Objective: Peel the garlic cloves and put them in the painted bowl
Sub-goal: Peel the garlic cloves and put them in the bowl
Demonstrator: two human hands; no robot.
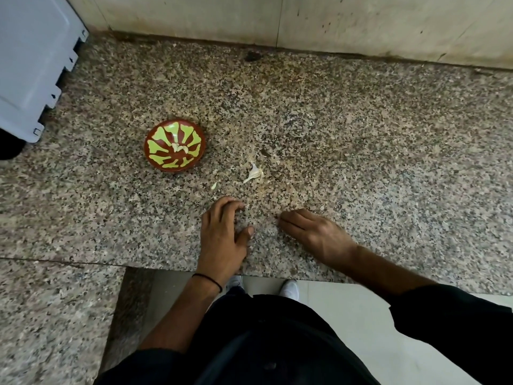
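Note:
The painted bowl (175, 145), red-brown with a yellow-green petal pattern, sits on the speckled granite counter (361, 151), left of centre. Pale garlic pieces (180, 148) lie at its bottom. To its right, a garlic clove with loose skin (254, 173) lies on the stone, and a small pale scrap (214, 185) lies nearer the bowl. My left hand (224, 232) rests on the counter below the scrap, fingers curled and thumb apart, holding nothing. My right hand (313, 232) lies flat beside it with fingertips down, also holding nothing that shows.
A grey-white appliance (30, 65) stands at the far left corner. A stained wall (305, 20) runs along the back of the counter. The counter's front edge (277, 273) lies just behind my wrists, with floor tiles and white shoes (290, 290) below.

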